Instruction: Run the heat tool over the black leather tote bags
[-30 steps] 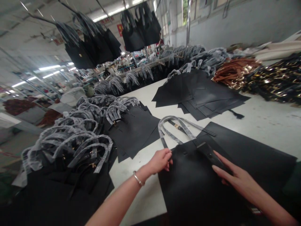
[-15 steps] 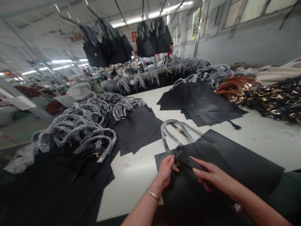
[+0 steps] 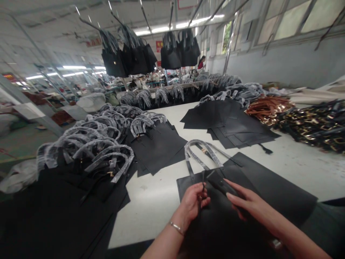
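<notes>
My left hand (image 3: 192,204) pinches a thin black strap end with a small gold fitting (image 3: 201,197), mostly hidden by the fingers, at the top edge of a black leather bag (image 3: 272,183). My right hand (image 3: 250,203) lies over the bag, its fingers on a black leather tab (image 3: 219,182). Grey plastic-wrapped handles (image 3: 202,153) arch from the bag's far edge. The bag lies flat on a white worktable (image 3: 151,216).
Stacked black leather bags with wrapped handles (image 3: 88,158) fill the table's left side. Flat black panels (image 3: 231,122) lie ahead. Tan straps (image 3: 269,111) and gold-fitted black straps (image 3: 309,127) lie right. Finished bags (image 3: 134,59) hang overhead; a person (image 3: 201,63) stands far back.
Over the last second both hands have come together at the bag's top edge, lifting the tab. The gold fitting, visible half a second ago, is now mostly covered by my left fingers.
</notes>
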Action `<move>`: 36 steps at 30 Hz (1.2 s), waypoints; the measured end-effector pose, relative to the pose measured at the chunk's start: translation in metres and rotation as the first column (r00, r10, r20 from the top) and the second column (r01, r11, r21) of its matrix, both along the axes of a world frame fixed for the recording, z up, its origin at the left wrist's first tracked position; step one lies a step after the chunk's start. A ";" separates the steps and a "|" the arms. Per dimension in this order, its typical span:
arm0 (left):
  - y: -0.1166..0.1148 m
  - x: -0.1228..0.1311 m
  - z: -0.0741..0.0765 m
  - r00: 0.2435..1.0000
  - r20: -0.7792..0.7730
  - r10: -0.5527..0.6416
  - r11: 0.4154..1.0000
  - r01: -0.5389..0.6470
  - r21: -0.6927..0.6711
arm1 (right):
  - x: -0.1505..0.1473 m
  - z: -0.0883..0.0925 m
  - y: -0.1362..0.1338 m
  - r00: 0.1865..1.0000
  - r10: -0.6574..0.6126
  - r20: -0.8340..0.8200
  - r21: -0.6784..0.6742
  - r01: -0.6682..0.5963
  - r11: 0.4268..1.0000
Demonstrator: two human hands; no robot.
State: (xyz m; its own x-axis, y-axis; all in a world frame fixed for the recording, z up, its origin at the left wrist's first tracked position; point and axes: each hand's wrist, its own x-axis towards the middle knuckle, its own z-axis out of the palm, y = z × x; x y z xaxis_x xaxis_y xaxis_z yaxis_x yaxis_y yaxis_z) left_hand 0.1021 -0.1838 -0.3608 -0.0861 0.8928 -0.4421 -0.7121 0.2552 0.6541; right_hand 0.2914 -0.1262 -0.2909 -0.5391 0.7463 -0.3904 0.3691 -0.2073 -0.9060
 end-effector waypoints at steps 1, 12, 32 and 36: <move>-0.002 0.003 0.000 1.000 -0.024 0.012 1.000 -0.012 0.006 | 0.006 -0.001 -0.002 1.000 -0.003 0.010 -0.009 0.003 1.000; -0.009 0.027 -0.004 0.858 -0.490 0.156 0.978 -0.064 0.199 | 0.017 0.004 -0.023 0.994 0.102 0.042 -0.141 -0.095 0.985; 0.002 0.022 0.011 0.047 -0.976 0.214 0.969 0.117 0.218 | 0.031 -0.001 0.016 0.982 -0.167 0.085 0.015 0.166 0.986; 0.038 0.037 0.006 0.096 -0.983 0.156 0.940 0.292 0.178 | 0.047 -0.003 0.037 0.981 -0.115 0.156 -0.059 0.126 0.990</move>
